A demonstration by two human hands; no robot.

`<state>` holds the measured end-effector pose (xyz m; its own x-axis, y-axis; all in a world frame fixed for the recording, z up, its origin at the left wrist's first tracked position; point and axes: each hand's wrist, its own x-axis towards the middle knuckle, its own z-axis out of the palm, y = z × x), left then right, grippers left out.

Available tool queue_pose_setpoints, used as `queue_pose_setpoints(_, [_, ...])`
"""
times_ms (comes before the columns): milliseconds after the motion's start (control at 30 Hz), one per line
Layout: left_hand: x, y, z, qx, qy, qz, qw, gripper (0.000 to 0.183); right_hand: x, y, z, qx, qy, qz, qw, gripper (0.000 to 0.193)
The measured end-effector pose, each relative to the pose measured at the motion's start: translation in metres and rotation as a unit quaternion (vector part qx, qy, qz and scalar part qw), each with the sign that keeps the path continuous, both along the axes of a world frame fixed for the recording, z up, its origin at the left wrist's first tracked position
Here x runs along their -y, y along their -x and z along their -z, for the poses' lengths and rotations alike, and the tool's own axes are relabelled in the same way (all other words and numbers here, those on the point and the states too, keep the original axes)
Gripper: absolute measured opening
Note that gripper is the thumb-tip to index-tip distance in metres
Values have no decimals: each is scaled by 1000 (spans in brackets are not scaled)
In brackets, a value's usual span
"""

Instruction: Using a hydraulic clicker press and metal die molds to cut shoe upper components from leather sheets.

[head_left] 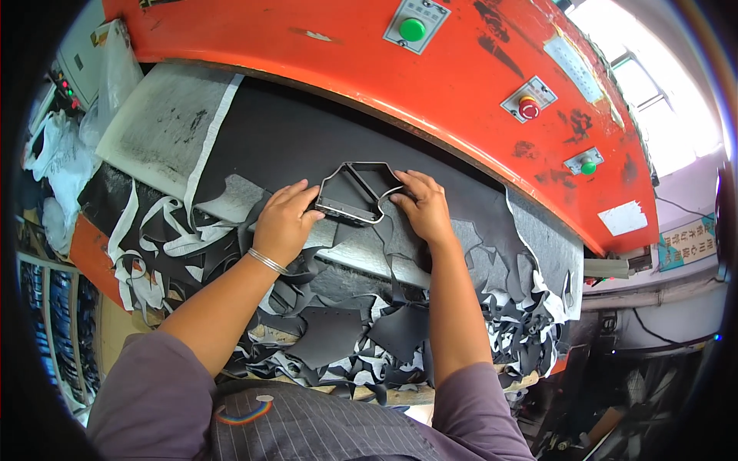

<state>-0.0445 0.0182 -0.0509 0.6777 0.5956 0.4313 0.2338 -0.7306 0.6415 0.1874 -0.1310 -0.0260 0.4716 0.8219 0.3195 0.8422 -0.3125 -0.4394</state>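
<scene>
A metal cutting die (360, 183), an open frame with a crossbar and a notched outline, sits low over the black sheet material (269, 127). My left hand (286, 223) grips its left side, thumb at the near corner and fingers along the outer wall. At the other side my right hand (421, 201) pinches the die near its curved notch. Under and in front of it, the sheet's near edge is cut away in ragged shapes, with grey backing showing. I cannot tell whether the die rests fully on the sheet.
Above the sheet spans an orange press beam (477, 100) with green buttons (412, 30) and a red stop button (529, 108). Black and white offcuts (330, 338) pile along the near edge. A pale worn board (165, 123) lies at left, beside plastic bags (61, 161).
</scene>
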Motion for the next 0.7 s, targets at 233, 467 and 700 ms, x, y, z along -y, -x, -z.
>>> queue_pose_setpoints(233, [11,-17,-7,-15,-55,-28,998,38,-6,-23,6,-21,-83,-21,996,38])
queue_pose_setpoints(467, [11,-23,-5,-35,-87,-5,996,34,-4,-26,7,-49,-105,-10,993,38])
queue_pose_setpoints(700, [10,-30,-7,-48,-118,-20,992,25,-4,-39,12,-20,-132,-18,991,35])
